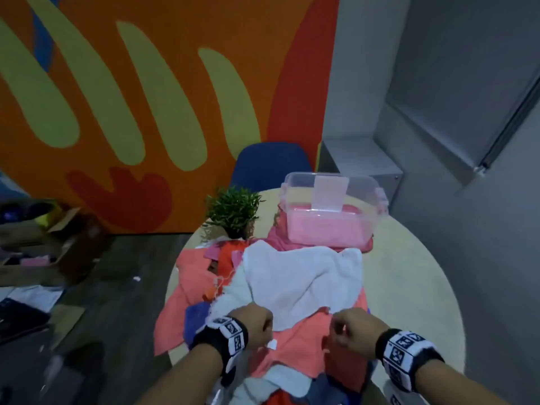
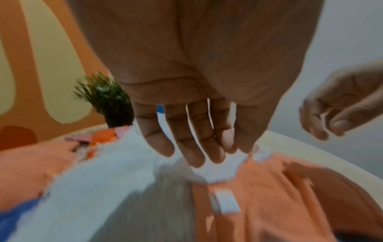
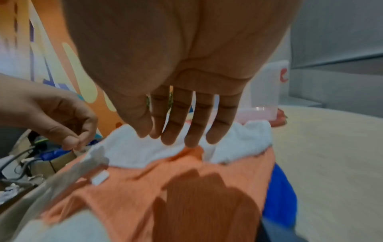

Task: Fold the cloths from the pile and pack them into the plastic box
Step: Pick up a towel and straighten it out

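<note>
Both hands, left hand (image 1: 257, 323) and right hand (image 1: 349, 327), fingers (image 2: 192, 147) pinching white cloth (image 1: 295, 276) atop pile (image 1: 190, 287) at near surface (image 1: 409, 287) edge; plastic box (image 1: 330, 217) held pink already, much unfolded.

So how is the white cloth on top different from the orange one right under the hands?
The white cloth lies spread on top of the pile, farther from the person; the orange cloth sits nearer, partly tucked under it. The white one looks fluffy like a towel, the orange one thinner and ribbed. The orange one shows a small white tag; no tag shows on the white one. Both are unfolded, rumpled, and still outside the plastic box.
</note>
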Available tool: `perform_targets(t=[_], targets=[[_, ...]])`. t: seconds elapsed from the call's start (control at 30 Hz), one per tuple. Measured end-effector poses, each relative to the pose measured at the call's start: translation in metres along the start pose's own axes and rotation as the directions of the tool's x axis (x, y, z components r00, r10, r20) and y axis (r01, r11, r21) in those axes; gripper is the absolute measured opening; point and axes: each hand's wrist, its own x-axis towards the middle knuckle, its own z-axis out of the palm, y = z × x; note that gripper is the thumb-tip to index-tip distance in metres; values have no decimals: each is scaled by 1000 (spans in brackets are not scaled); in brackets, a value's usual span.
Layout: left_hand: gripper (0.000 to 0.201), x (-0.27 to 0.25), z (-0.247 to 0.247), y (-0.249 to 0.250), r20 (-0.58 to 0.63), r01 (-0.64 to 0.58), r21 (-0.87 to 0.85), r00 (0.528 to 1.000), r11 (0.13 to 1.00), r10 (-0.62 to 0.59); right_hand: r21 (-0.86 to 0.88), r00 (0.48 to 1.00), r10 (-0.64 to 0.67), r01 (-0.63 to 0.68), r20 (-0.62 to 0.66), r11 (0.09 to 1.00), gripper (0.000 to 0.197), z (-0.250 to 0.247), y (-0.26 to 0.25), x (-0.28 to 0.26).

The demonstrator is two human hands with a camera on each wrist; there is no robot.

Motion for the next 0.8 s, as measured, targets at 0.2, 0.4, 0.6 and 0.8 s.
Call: perform_targets(t=[0.2, 0.4, 0.6, 0.8], targets=[[38, 5, 70, 3, 141, -142, 166, 983, 976, 119, -221, 977, 164, -131, 135, 966, 73, 89, 16, 1], [20, 9, 67, -7, -10, -114, 39, 993, 993, 114, -368, 935, 339, -280, 105, 887, 58, 112, 1, 2], [40, 12, 64, -9, 143, -208, 114, 971, 972, 191, -206, 949, 312, -315, -51, 926, 31, 106, 5, 7], [20, 10, 67, -9, 22, -225, 233, 974, 946, 226, -1, 947, 310, -312, -85, 950, 14, 85, 8, -7]])
